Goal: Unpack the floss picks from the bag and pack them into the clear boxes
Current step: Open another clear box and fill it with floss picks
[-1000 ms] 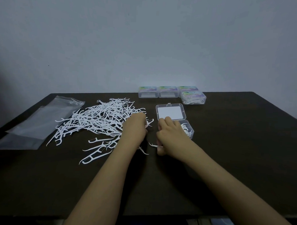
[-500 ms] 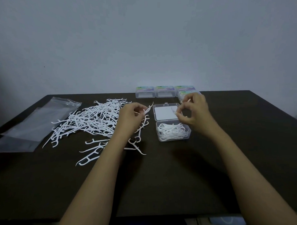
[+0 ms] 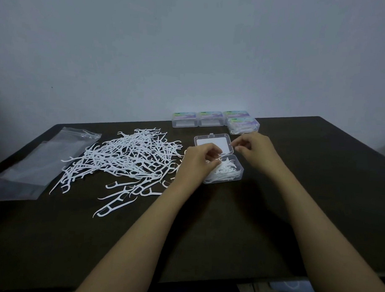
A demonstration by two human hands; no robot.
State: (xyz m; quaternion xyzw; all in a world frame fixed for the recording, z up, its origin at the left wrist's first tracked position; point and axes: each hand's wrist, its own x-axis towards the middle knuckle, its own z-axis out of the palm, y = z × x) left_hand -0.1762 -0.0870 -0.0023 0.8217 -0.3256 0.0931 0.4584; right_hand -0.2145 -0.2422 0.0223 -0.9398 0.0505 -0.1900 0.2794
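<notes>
Head view. Dark worktop (image 3: 305,193) across the lower half, far edge against a plain grey wall (image 3: 190,58), near edge crossed by both forearms. Broad open surface to the right of the hands and along the near side; left part taken up by things.

Clear bag (image 3: 40,160) lying flat at the far left, its left end reaching the worktop's left edge. Just right of it, floss picks (image 3: 130,156) in a loose heap, most long axes running left to right. A few stragglers at the near side, slanting from near left to far right.

Open box (image 3: 237,174) just right of the heap, long side left to right, holding a layer of picks lying mostly along that side. Lid (image 3: 211,143) thrown back on the far side, close to flat. Three closed boxes (image 3: 185,119) in a row along the far edge, and a filled box (image 3: 243,125) just in front of the rightmost, near the lid.

Left hand (image 3: 197,161) over the open box's left end, grip narrow, thumb and fingertips pinched on one thin pick (image 3: 219,156) slanting up and to the right. Right hand (image 3: 256,148) over the lid's right edge, fingers curled, thumb and forefinger close together. Cannot tell whether anything sits in that grip. Hands near each other, not touching.
</notes>
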